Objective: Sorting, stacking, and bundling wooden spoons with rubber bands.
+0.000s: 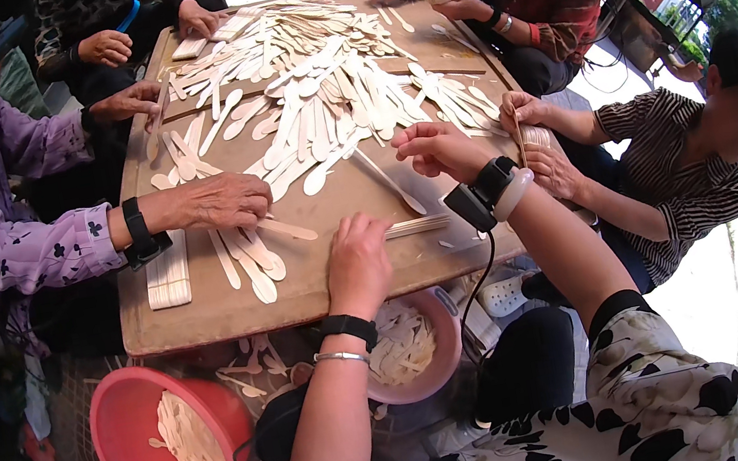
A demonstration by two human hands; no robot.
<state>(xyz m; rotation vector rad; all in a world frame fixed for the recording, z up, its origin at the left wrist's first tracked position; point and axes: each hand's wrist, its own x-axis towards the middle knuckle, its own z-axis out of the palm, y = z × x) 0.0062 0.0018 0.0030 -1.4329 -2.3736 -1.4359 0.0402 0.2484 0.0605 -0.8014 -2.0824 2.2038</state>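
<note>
A loose heap of pale wooden spoons covers the far and middle part of the brown table. At the near edge, my left hand is closed around one end of a small stack of wooden spoons, which juts out to the right. My right hand is raised over the table right of centre, fingers loosely bent and apart, with nothing visible in them. Just left of and below it lies a single wooden spoon. A black device with a cable is strapped to my right wrist.
Several co-workers sit around the table; a co-worker's hand handles spoons at left, beside a banded stack. A red basin and a pink basin, both with spoons, stand below the near edge.
</note>
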